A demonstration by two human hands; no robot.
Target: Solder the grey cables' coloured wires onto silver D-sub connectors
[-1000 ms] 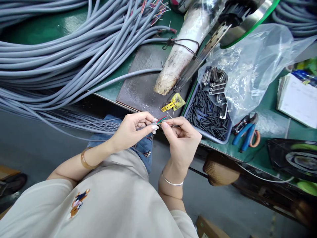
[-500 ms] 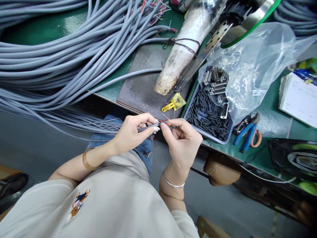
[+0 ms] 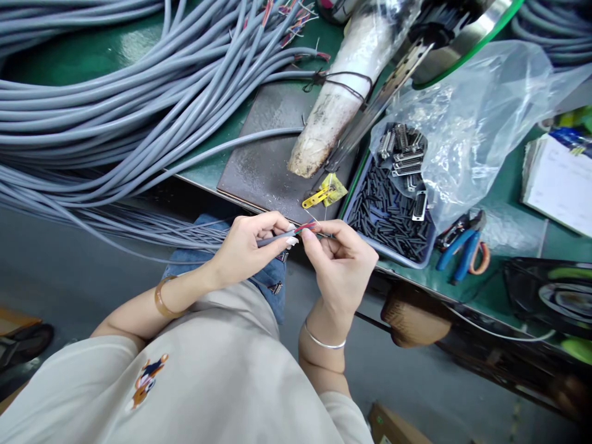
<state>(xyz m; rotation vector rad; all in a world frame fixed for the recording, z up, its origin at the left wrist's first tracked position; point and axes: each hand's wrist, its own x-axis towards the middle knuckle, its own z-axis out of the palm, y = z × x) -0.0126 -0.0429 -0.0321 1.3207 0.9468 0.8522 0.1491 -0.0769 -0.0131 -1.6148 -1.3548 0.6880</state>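
Observation:
Close to the table's front edge, my left hand [image 3: 256, 243] pinches a grey cable [image 3: 274, 238] just behind its stripped end. Thin coloured wires [image 3: 303, 228], red and green among them, come out of that end toward the right. My right hand [image 3: 340, 259] is closed, with thumb and forefinger pinching these wires. Its other fingers are curled in. Beyond the hands, a yellow clip-like piece [image 3: 316, 197] lies on a dark board [image 3: 259, 160]. Fine pale strands stick up near the wires.
A large bundle of grey cables [image 3: 115, 123] fills the left. To the right stands a bin [image 3: 428, 256] with black tubes [image 3: 383, 213] and metal connectors [image 3: 409, 160]. Blue-handled pliers [image 3: 465, 253] lie beyond it. A wrapped white post [image 3: 337, 98] slants over the board.
My right fingers have shifted very slightly along the wires, and more of the red wire shows between the hands. My left hand keeps its hold on the cable.

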